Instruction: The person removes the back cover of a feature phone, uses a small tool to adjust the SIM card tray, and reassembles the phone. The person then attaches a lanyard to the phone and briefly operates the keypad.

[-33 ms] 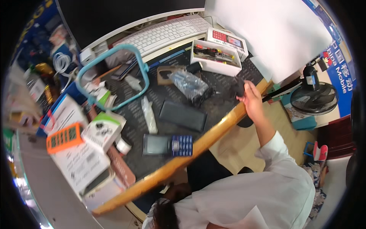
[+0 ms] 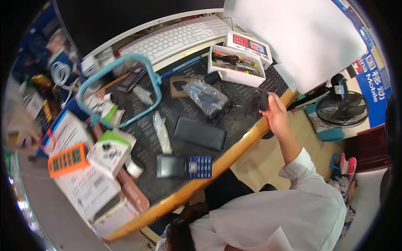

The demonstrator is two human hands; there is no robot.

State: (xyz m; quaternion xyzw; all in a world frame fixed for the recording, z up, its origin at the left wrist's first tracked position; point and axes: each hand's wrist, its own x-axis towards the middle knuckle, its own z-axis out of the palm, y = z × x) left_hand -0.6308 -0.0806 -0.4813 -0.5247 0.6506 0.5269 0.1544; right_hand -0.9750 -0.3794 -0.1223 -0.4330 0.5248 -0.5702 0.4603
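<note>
My right hand [image 2: 276,113] is at the desk's right edge, its fingers closed around a small black object [image 2: 262,101]. Blur hides what kind it is. Left of it lies a black item in a clear plastic bag [image 2: 206,96], with a thin dark cable beside it. Nearer to me, a black rectangular slab [image 2: 200,133] lies flat on the dark mat. A dark blue keypad phone [image 2: 184,166] rests face up close to the front edge. My left hand does not show plainly; only a dim shape is below the desk edge.
An open white box [image 2: 236,75] of screwdrivers stands behind, beside a phone box [image 2: 251,44]. A light blue frame [image 2: 155,85] stands left of centre. White boxes [image 2: 111,152] and an orange calculator-like device [image 2: 68,160] crowd the left. A black fan [image 2: 343,108] is at right.
The view has tilted slightly, so the phone and left-hand items sit a little lower in the picture. My right hand keeps its hold on the small black object.
</note>
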